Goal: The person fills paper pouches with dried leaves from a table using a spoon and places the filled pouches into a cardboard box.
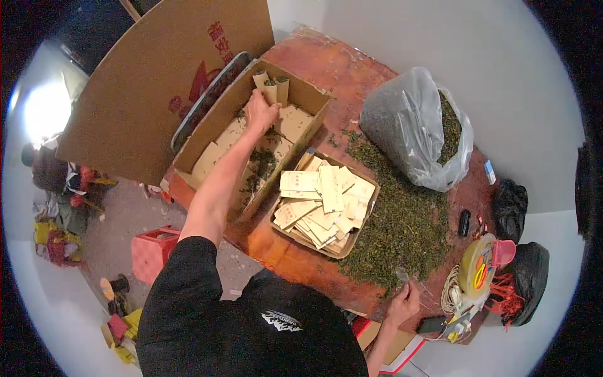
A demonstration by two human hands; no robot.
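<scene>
My left hand [261, 113] reaches into a long cardboard box [317, 119], its fingers closed around the lower part of an upright paper packet [270, 95]. A few more upright packets stand against it at the box's far end, with dark dried leaf at their open tops. My right hand [404, 306] is closed on a small clear spoon [402, 274] at the near edge of a pile of dried leaves [408, 232]. Between the hands stands a smaller box [342, 252] heaped with flat printed paper packets [331, 188].
A clear plastic bag [402, 119] of dried leaves lies at the back right. A yellow tub [474, 264] with scissors [481, 275], and a coil of string [451, 292], sit at the right. A large cardboard sheet [163, 81] stands behind the long box. A red stool [152, 254] is below left.
</scene>
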